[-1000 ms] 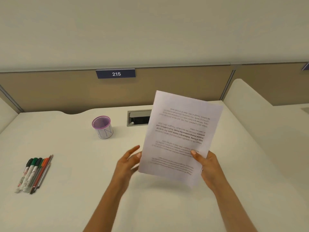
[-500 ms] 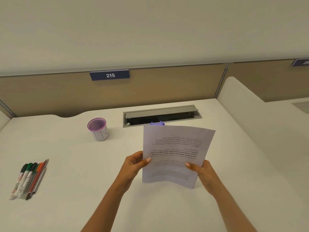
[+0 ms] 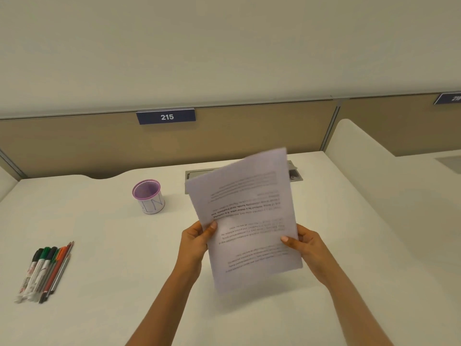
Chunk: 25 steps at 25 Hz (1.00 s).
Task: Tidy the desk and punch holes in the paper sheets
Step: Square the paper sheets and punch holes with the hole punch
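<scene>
Head view: paper sheets hide cable tray; pen cup left.

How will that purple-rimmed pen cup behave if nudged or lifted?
The pen cup looks empty and mesh-walled, so it is probably very light. Standing upright on the smooth desk, it would likely slide before tipping. On its side, the round wall could roll.

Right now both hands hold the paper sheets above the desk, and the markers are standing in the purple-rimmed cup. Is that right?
Not quite. The head view shows the markers lying flat on the desk, left of the purple-rimmed cup. The left hand and right hand do hold the paper sheets.
</scene>
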### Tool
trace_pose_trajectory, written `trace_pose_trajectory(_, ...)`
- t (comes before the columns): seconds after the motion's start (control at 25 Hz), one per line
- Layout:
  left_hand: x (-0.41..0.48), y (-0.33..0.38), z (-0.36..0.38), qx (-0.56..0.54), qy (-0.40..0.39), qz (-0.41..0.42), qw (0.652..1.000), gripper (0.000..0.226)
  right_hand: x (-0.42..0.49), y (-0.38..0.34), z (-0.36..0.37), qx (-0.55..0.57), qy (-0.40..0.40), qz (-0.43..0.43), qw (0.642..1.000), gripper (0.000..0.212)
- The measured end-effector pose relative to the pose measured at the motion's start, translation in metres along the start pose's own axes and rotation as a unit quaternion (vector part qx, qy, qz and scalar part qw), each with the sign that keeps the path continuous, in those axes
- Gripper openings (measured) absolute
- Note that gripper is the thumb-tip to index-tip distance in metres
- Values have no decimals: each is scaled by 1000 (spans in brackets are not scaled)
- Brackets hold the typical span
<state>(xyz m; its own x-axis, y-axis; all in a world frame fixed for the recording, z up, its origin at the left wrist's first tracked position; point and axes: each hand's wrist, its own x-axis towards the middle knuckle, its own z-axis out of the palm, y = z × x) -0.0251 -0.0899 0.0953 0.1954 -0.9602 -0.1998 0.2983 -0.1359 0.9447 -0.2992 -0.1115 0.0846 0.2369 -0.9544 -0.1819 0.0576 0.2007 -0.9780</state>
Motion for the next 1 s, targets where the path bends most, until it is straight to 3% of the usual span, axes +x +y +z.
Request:
trace_pose_trajectory(0.12, 0, 8, 3, -123, 42, -25, 991, 21, -8, 3, -5, 67, 1, 5, 998, 64)
trace_pose_trajectory(0.24, -3, 6, 12, -234, 70, -62, 968, 20, -19, 12, 14, 228, 9, 2, 974, 78)
trace_pose_trajectory(0.36, -12, -9, 28, -287, 71, -104, 950, 21, -25, 14, 57, 258, 8, -18, 966, 56)
trace_pose_trajectory(0.44, -20, -21, 36, -302, 53, -128, 943, 21, -23, 9, 75, 254, 59, -23, 965, 40)
trace_pose_trajectory(0.52, -24, -25, 34, -304, 49, -148, 940, 19, -20, 6, 76, 234, 101, -20, 967, 41)
trace_pose_trajectory(0.68, -9, -13, -6, -263, 74, -107, 956, 28, -22, 4, 39, 159, 98, -11, 982, 75)
trace_pose_trajectory(0.76, 4, 4, -37, -179, 35, -69, 981, 37, -25, 2, 17, 132, 62, 2, 989, 88)
trace_pose_trajectory(0.84, 12, 21, -58, -34, -49, -73, 996, 42, -26, 3, 0, 106, 31, 22, 994, 82)
trace_pose_trajectory(0.92, 14, 29, -59, 93, -129, -88, 983, 38, -25, 6, -7, 88, 10, 40, 995, 71)
trace_pose_trajectory(1.0, 14, 25, -50, 127, -142, -72, 979, 26, -23, 7, -8, 68, -1, 49, 996, 65)
